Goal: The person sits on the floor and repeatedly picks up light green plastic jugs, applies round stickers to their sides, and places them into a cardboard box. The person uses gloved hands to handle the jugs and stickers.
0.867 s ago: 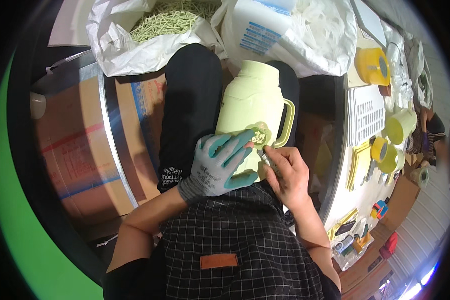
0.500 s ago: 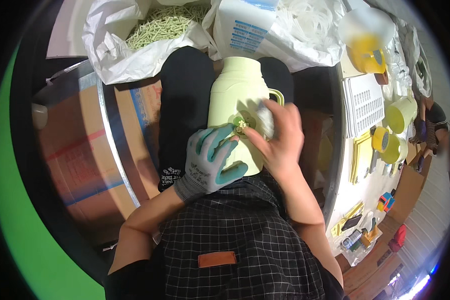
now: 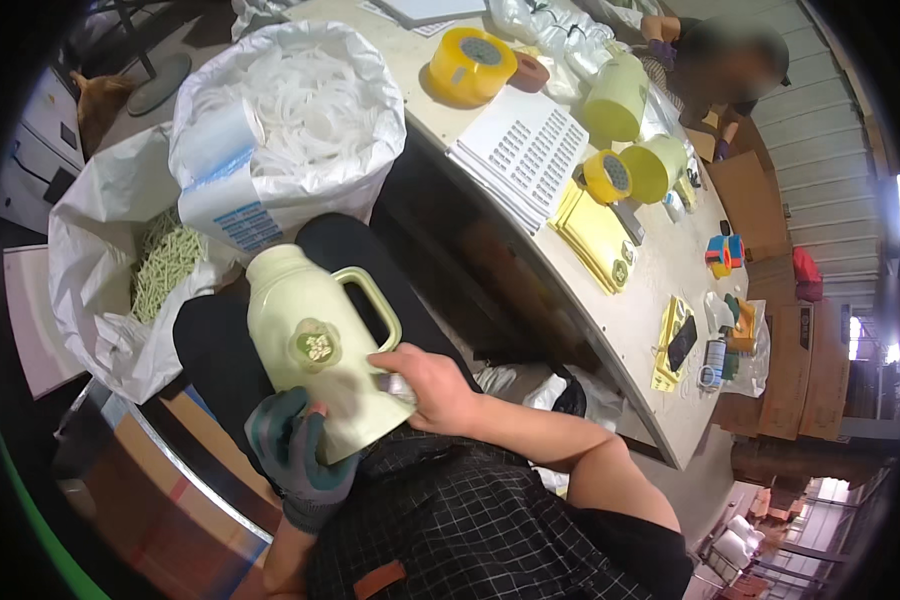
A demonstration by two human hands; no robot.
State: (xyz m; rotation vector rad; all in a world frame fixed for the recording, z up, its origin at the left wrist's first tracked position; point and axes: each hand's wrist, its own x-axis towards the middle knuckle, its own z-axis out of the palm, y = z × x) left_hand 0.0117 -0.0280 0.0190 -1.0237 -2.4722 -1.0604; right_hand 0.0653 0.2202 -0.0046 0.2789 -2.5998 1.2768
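Note:
A pale green thermos jug (image 3: 295, 292) with a looped handle leans across my lap, its neck pointing away to the upper left. On its side is a round green floral decal (image 3: 315, 346) with cream flowers. My left hand (image 3: 300, 445), in a grey and teal glove, is wrapped round the jug's base. My bare right hand (image 3: 435, 390) is closed at the lower right side of the jug, just below the handle. Between its fingers shows a bit of crumpled white cloth-like material (image 3: 397, 388), mostly hidden.
A white sack of clear plastic rings (image 3: 290, 100) and another of pale green sticks (image 3: 170, 262) stand ahead. The table (image 3: 660, 420) at right carries tape rolls (image 3: 473, 66), printed sheets (image 3: 525, 150), yellow decal sheets (image 3: 590, 235) and green cylinders (image 3: 615, 98). A co-worker (image 3: 735, 65) is beyond.
My view has swung right, showing more of the table. My right hand has left the decal for the jug's lower right side. My left fingers have moved off the decal to the base.

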